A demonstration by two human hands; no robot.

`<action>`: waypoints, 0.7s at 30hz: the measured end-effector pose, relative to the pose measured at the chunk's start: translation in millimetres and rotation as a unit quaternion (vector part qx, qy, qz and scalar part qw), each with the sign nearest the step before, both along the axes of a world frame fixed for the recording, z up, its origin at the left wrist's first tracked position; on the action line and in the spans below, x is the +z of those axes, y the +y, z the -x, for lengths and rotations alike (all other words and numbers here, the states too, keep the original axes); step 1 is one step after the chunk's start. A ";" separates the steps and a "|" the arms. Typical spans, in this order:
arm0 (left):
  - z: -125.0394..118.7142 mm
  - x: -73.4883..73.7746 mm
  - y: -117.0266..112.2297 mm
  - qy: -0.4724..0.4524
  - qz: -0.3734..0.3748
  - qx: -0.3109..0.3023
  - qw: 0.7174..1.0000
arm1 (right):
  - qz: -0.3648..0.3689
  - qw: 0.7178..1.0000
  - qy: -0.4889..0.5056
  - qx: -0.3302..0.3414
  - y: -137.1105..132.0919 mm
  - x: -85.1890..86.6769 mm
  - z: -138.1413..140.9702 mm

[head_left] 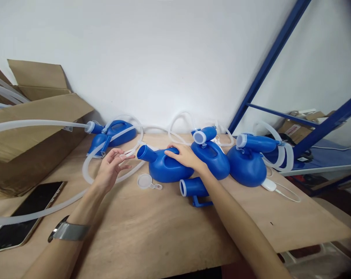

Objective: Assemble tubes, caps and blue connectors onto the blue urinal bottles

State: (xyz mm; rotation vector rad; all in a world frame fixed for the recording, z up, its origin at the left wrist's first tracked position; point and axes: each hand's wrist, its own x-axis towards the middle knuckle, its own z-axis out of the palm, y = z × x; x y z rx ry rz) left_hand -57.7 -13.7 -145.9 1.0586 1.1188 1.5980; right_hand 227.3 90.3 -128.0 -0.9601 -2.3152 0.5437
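Observation:
My right hand (185, 155) is wrapped over the handle of a blue plastic urinal bottle (166, 170) lying on the table, its uncapped neck pointing left. Just left of that neck is my left hand (114, 162), thumb and forefinger close together; whatever they pinch is too small to make out. A translucent round cap with a strap (145, 181) lies flat in front of the bottle. Under my right forearm lies a blue cylindrical part (193, 187) with a pale rim and a side clip, partly hidden by the arm.
Two more urinal bottles stand to the right, one in the middle (217, 162) and one farther out (246, 168). Another bottle (121, 133) with a translucent hose (85, 157) lies at back left. A cardboard box (42, 131), phone (27, 213), white device (269, 185) and blue rack (268, 58) surround them.

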 end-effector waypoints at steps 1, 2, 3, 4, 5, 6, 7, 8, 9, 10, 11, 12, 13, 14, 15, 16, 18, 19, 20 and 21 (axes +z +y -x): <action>-2.7 -2.6 2.7 0.018 -0.002 0.026 0.999 | -0.003 1.000 -0.004 -0.009 1.2 -1.8 0.8; -5.5 -4.6 5.0 0.043 -0.007 0.048 0.998 | -0.007 1.000 -0.009 -0.015 1.6 -3.2 1.0; -8.4 -6.0 6.8 0.074 -0.012 0.063 0.995 | -0.011 1.000 -0.016 -0.016 1.4 -4.1 0.7; -11.5 -6.7 8.1 0.107 -0.019 0.070 0.992 | -0.014 1.000 -0.022 -0.013 0.7 -4.5 0.2; -14.6 -6.6 8.7 0.139 -0.025 0.071 0.987 | -0.017 0.999 -0.026 -0.010 -0.2 -4.5 -0.4; -17.6 -5.7 8.6 0.169 -0.030 0.069 0.983 | -0.020 0.999 -0.030 -0.008 -1.2 -4.1 -0.9; -20.2 -4.1 7.9 0.197 -0.036 0.066 0.978 | -0.023 0.999 -0.032 -0.006 -2.1 -3.5 -1.3; -22.3 -1.8 6.7 0.226 -0.042 0.060 0.972 | -0.025 0.999 -0.034 -0.006 -3.0 -2.9 -1.6; -23.6 1.1 5.1 0.258 -0.049 0.053 0.963 | -0.026 0.999 -0.035 -0.004 -3.6 -2.3 -1.9; -24.0 4.5 3.4 0.295 -0.057 0.045 0.953 | -0.027 0.999 -0.037 -0.001 -4.1 -1.9 -2.1; -23.6 8.3 1.7 0.332 -0.062 0.037 0.940 | -0.029 0.999 -0.038 0.003 -4.5 -1.6 -2.4; -22.5 12.3 0.4 0.370 -0.064 0.027 0.927 | -0.030 0.999 -0.039 0.007 -4.7 -1.5 -2.7; -20.8 16.5 -0.7 0.405 -0.064 0.016 0.912 | -0.034 0.999 -0.039 0.009 -4.7 -1.5 -3.0; -19.0 20.8 -1.3 0.435 -0.062 0.006 0.898 | -0.037 0.998 -0.041 0.010 -4.8 -1.6 -3.3; -17.3 25.0 -1.6 0.462 -0.060 -0.001 0.885 | -0.039 0.998 -0.043 0.011 -4.8 -1.8 -3.5; -15.9 29.0 -1.7 0.485 -0.058 -0.005 0.873 | -0.040 0.998 -0.046 0.010 -4.8 -1.8 -3.7; -14.5 36.5 -1.7 0.517 -0.053 -0.010 0.854 | -0.036 0.998 -0.052 0.007 -5.2 -1.4 -3.8; -14.5 39.7 -1.7 0.524 -0.047 -0.013 0.850 | -0.034 0.998 -0.055 0.005 -5.5 -1.0 -3.7; -14.8 42.5 -1.8 0.526 -0.040 -0.018 0.849 | -0.031 0.998 -0.057 0.003 -5.9 -0.5 -3.6; -15.3 45.1 -1.9 0.525 -0.032 -0.025 0.850 | -0.028 0.998 -0.058 0.002 -6.3 0.1 -3.5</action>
